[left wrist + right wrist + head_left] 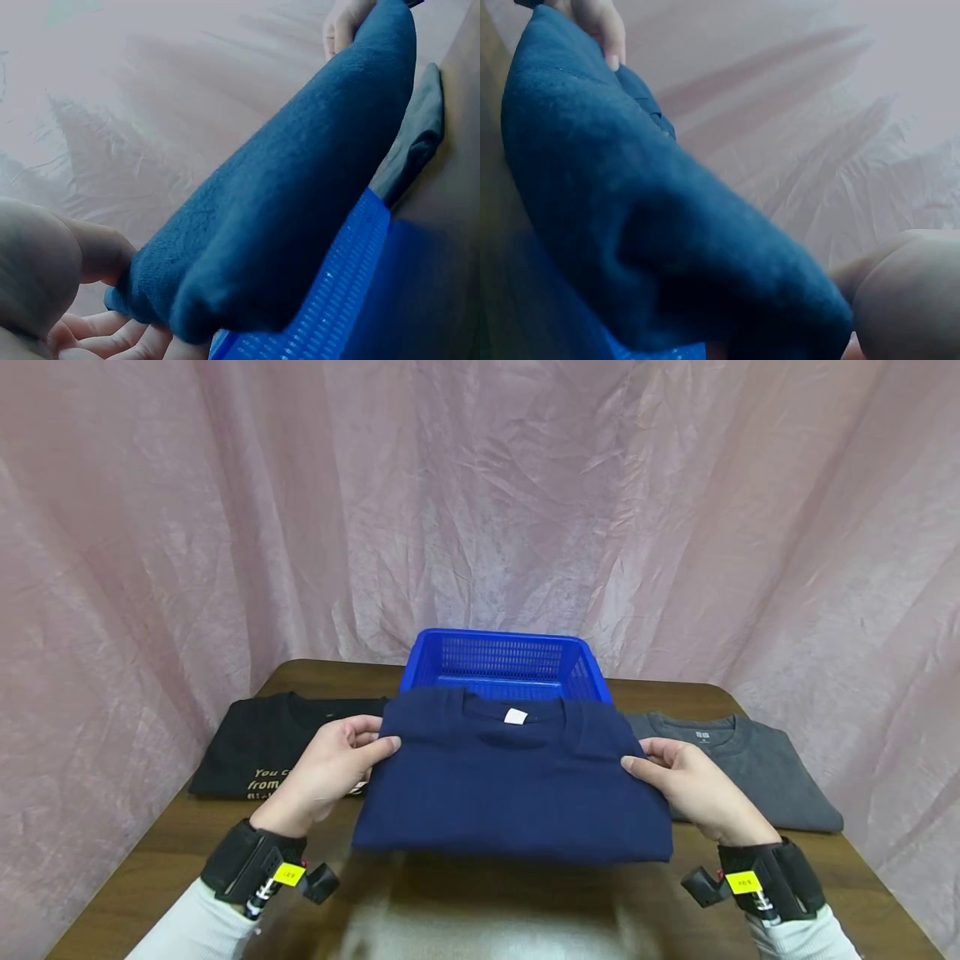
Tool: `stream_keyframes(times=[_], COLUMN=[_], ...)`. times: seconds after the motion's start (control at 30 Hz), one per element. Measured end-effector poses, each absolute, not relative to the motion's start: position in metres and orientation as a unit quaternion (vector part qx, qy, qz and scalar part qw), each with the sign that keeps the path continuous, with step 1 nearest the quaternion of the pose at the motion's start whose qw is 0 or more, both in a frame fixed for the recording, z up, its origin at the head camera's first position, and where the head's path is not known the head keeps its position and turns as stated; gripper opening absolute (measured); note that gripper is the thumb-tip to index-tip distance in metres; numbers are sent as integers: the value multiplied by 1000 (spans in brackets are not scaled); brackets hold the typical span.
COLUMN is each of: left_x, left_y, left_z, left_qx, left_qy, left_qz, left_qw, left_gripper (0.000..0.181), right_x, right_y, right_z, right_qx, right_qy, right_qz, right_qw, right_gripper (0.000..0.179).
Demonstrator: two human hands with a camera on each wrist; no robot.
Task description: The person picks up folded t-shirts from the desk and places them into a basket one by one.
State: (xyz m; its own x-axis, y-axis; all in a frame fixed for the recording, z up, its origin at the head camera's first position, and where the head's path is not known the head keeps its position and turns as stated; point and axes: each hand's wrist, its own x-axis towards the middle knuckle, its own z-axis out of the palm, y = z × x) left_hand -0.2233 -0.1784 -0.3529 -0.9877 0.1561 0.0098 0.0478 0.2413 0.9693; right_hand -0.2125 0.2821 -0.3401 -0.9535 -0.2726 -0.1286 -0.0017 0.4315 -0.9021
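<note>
A folded navy T-shirt [510, 785] hangs level above the table, its neckline and white label toward the back. My left hand [333, 768] pinches its left edge, thumb on top and fingers underneath. At the opposite edge my right hand [693, 785] grips it the same way. In the left wrist view the shirt [277, 180] appears as a thick folded roll between thumb and fingers. The right wrist view shows the shirt's folded side [645, 202], which hides most of the right fingers. Behind the shirt stands a blue plastic basket [498, 643], its front part covered from sight.
To the left lies a folded black T-shirt [255, 735] with gold lettering, partly behind my left hand. A folded grey T-shirt [772, 777] lies to the right. All rest on a brown wooden table [172, 860]. A pink curtain [480, 510] hangs behind.
</note>
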Motion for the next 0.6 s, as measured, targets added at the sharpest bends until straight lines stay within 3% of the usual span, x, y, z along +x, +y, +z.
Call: stream_keyframes(times=[0.6], left_x=[-255], left_y=[-176], left_z=[-335], left_qx=[69], left_qy=[786], left_qz=[613], left_qw=[38], left_gripper=[46], right_x=[-246], right_y=[273], right_z=[-327], right_qx=[-73], right_qy=[849], right_qz=[-516], right_qw=[88], right_gripper=[43])
